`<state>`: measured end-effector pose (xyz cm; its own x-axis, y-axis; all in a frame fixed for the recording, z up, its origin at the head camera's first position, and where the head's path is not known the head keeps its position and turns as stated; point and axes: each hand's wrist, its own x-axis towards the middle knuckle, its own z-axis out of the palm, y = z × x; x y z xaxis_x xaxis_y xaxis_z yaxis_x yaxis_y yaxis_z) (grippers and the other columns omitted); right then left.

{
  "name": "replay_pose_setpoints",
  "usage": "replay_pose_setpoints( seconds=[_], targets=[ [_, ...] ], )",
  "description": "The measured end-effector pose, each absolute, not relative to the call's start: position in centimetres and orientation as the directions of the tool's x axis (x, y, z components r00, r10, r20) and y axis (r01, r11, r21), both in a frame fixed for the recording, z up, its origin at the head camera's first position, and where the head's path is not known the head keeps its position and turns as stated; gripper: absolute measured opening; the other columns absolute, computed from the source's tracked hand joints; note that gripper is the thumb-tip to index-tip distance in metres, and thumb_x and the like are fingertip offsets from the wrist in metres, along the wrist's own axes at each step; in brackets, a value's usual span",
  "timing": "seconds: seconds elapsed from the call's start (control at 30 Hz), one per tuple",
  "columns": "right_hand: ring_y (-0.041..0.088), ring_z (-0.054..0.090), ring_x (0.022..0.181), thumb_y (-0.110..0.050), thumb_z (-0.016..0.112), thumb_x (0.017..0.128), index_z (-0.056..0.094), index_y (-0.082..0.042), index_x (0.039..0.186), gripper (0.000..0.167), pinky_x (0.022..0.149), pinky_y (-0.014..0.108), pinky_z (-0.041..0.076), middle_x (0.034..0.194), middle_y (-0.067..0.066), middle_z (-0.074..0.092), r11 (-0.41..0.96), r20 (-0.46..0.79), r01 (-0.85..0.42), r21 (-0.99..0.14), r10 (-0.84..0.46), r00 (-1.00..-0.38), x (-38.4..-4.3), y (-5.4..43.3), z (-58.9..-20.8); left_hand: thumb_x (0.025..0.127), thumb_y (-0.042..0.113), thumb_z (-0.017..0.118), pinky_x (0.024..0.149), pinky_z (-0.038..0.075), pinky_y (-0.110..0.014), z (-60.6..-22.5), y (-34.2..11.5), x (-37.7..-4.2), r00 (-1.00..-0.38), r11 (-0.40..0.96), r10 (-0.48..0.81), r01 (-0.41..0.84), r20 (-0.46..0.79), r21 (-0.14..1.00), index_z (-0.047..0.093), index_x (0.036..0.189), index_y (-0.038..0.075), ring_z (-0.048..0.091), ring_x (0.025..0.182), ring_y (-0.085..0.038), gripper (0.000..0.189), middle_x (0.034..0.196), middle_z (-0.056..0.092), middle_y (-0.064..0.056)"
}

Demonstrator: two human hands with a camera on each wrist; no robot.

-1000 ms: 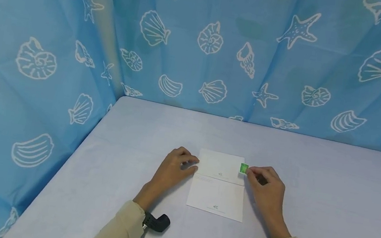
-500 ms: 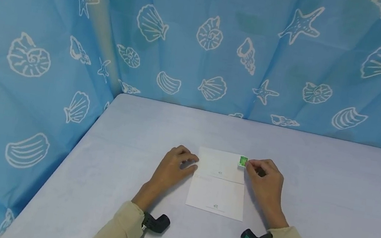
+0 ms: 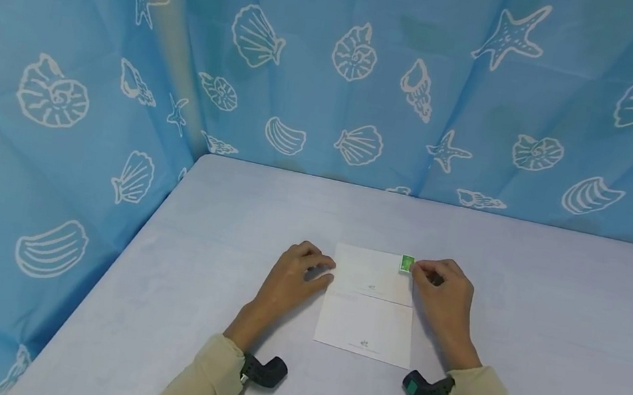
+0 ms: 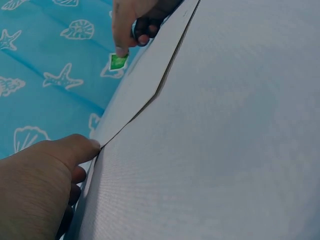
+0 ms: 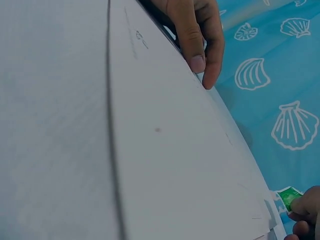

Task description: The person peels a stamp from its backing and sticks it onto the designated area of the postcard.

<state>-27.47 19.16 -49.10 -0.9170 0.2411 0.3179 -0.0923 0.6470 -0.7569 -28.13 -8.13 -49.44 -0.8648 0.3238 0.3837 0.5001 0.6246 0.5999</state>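
Observation:
A white card with a crease across its middle lies opened out on the table, a small printed mark on each half. My right hand pinches a small green stamp with a white border between thumb and fingertips, over the card's far right corner. In the left wrist view the stamp shows raised, apart from the card's surface. My left hand rests at the card's left edge, thumb and fingers loosely spread, the thumb tip right at the edge near the crease.
The table has a pale cloth over it. Blue curtains with white shells and starfish hang behind it and along the left. Black devices are strapped to both wrists.
My right hand has carried the stamp slightly away from me, up along the card's right edge to its far corner. The left hand stays by the left edge.

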Motion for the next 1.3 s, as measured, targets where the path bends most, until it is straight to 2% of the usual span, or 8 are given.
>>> replay_pose_setpoints(
  seconds=[0.33,0.53,0.87,1.13,1.3],
  targets=[
    [0.020,0.057,0.081,-0.012,0.069,0.093,0.076,0.001,0.096,0.015,0.069,0.024,0.043,0.089,0.007,0.062,0.690,0.334,-0.100,-0.717,0.215,-0.918,-27.73,18.96,-49.36,0.089,0.019,0.078,0.079,0.050,-0.030,-49.55,-8.01,-28.19,-0.860,0.636,0.314,0.505,0.402,0.584,0.077,0.105,0.015,0.055,0.091,-0.015,0.017,0.103,0.061,0.002],
    [0.021,0.057,0.080,-0.007,0.073,0.090,0.075,0.002,0.095,0.011,0.067,0.023,0.045,0.090,0.009,0.060,0.730,0.366,-0.143,-0.669,0.156,-0.918,-27.49,18.83,-49.40,0.090,0.019,0.078,0.076,0.049,-0.030,-49.53,-8.11,-28.11,-0.848,0.627,0.329,0.525,0.415,0.576,0.077,0.105,0.014,0.054,0.089,-0.016,0.016,0.103,0.061,0.000],
    [0.022,0.058,0.081,-0.007,0.073,0.090,0.073,0.004,0.098,0.013,0.068,0.030,0.048,0.094,0.010,0.056,0.758,0.368,-0.145,-0.636,0.133,-0.920,-27.40,18.61,-49.48,0.090,0.018,0.077,0.076,0.049,-0.030,-49.38,-8.06,-28.07,-0.858,0.633,0.317,0.508,0.404,0.584,0.077,0.105,0.015,0.054,0.089,-0.016,0.015,0.103,0.061,0.000],
    [0.024,0.057,0.088,-0.010,0.071,0.092,0.071,0.003,0.105,0.018,0.075,0.037,0.049,0.101,0.012,0.054,0.758,0.336,-0.117,-0.642,0.141,-0.931,-27.18,18.68,-49.46,0.090,0.019,0.077,0.077,0.049,-0.031,-49.43,-7.94,-28.11,-0.864,0.634,0.317,0.500,0.392,0.590,0.077,0.106,0.015,0.054,0.089,-0.015,0.016,0.102,0.061,0.001],
    [0.026,0.058,0.100,-0.006,0.071,0.092,0.071,0.000,0.112,0.020,0.082,0.040,0.049,0.110,0.013,0.058,0.727,0.463,-0.241,-0.643,0.119,-0.878,-27.07,18.83,-49.18,0.089,0.018,0.078,0.077,0.049,-0.032,-49.42,-7.94,-28.05,-0.860,0.629,0.315,0.505,0.401,0.590,0.077,0.105,0.014,0.054,0.089,-0.016,0.016,0.102,0.061,0.000]
  ],
)
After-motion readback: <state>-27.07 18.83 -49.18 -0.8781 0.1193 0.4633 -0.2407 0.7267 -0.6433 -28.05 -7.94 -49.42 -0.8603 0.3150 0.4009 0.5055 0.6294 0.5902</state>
